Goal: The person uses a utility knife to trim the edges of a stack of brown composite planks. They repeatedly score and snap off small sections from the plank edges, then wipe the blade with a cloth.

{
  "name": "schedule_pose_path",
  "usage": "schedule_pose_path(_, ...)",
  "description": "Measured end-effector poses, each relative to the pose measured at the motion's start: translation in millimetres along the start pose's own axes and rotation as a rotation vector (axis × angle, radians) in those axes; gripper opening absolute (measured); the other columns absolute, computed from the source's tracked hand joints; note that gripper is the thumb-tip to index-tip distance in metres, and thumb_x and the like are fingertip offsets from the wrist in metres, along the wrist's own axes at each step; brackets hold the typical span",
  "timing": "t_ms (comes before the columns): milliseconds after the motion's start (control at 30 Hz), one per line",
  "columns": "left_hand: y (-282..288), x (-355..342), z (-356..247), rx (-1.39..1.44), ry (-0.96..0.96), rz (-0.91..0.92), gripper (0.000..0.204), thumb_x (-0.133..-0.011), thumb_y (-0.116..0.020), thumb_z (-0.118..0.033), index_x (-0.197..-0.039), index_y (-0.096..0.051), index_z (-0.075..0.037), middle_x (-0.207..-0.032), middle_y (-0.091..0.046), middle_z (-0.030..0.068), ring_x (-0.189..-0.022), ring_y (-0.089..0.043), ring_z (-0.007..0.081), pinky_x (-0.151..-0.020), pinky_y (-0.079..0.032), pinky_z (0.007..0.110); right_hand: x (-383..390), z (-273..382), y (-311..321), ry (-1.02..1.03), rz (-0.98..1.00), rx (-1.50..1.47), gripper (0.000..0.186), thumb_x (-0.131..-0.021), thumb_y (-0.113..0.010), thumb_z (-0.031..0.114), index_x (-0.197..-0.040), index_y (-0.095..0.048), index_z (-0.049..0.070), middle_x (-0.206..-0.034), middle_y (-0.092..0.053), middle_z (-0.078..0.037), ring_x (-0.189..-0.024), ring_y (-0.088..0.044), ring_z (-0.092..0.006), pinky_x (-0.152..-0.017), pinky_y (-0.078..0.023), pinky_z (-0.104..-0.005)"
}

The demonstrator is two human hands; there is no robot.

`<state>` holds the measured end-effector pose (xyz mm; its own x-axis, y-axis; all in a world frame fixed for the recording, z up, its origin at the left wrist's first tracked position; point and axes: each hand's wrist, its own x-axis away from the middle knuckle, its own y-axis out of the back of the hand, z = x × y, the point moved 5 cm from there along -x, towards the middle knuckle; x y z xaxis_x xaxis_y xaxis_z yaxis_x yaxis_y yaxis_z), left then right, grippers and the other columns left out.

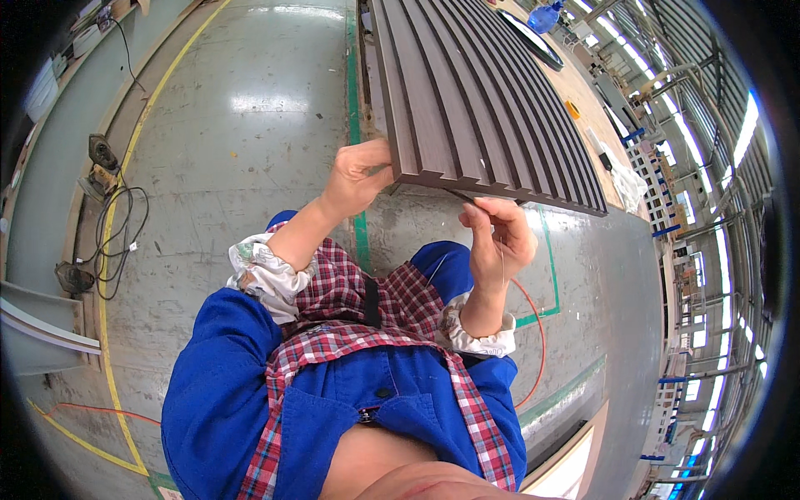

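Observation:
A dark brown slatted panel [467, 117] extends over the edge of a light wooden tabletop [558, 87]. My left hand [358, 175] is closed at the panel's near left corner, gripping its edge, with some fingertips hidden. My right hand [496, 229] is pinched just below the panel's front edge, on a thin dark strip [458, 195] that runs under that edge. A fine pale strand hangs beside the right hand; whether it is held is unclear.
A blue bottle [543, 18], round black-rimmed object [530, 40] and yellow tool [572, 109] lie along the tabletop. Cables [117, 242] and a steel beam [33, 200] are at left. An orange hose [540, 333] crosses the floor behind my right arm.

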<state>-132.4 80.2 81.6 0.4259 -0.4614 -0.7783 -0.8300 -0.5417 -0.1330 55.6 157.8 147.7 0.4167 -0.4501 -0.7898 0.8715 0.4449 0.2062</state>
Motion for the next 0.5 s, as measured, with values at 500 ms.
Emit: schedule_pose_path(500, 25, 1, 7, 0.085, -0.001, 0.016, 0.011, -0.079, -0.066, 0.004, -0.09, -0.067, 0.002, -0.086, -0.066, 0.0091, -0.079, -0.061, 0.0165, -0.072, -0.048, 0.028, -1, 5, -26, 0.096, 0.11, 0.101, 0.013, -0.076, -0.067, -0.013, -0.086, -0.063, -0.007, -0.078, -0.065, -0.011, -0.065, -0.065, -0.0146, -0.059, -0.053, -0.0228)
